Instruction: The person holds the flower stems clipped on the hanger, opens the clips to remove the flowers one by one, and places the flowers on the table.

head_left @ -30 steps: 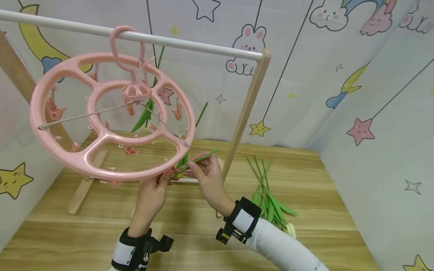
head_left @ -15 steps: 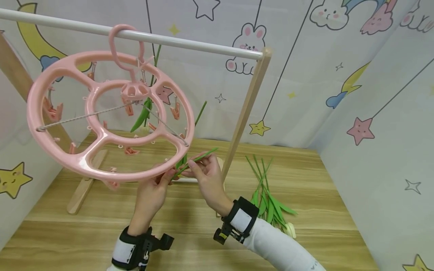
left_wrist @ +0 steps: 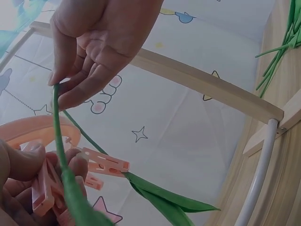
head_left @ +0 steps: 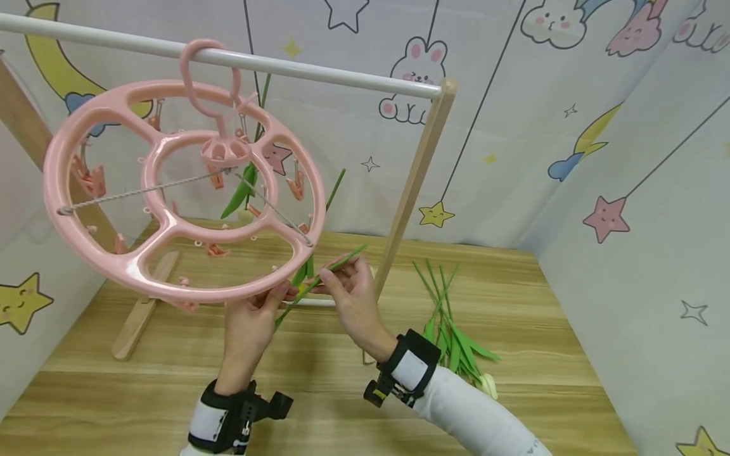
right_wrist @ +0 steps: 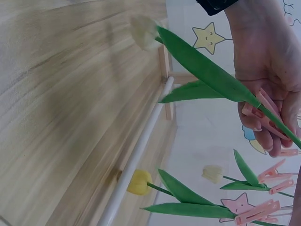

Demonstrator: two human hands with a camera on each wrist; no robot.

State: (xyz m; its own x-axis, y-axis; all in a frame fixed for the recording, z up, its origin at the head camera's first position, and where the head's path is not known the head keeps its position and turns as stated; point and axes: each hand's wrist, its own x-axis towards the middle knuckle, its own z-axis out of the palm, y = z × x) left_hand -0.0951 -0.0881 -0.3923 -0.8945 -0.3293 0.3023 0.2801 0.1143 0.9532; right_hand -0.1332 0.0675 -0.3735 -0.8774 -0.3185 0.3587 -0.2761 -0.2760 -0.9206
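Note:
My left hand pinches a pink clothespin beneath the front rim of the round pink hanger. My right hand pinches the upper end of a green artificial tulip stem. In the right wrist view this tulip's white flower and leaves extend away from the left hand. The stem passes right by the clothespin; whether the jaws grip it I cannot tell. A yellow tulip and another white tulip hang from the hanger's other clothespins.
A white rail on a wooden stand carries the hanger. Several tulips lie on the wooden table at the right. A lower white bar crosses behind the hands. Printed walls enclose the table.
The tulip stem has shifted down and left, so more green shows below the left hand. The left hand has moved slightly left, and the hanger has swung a little.

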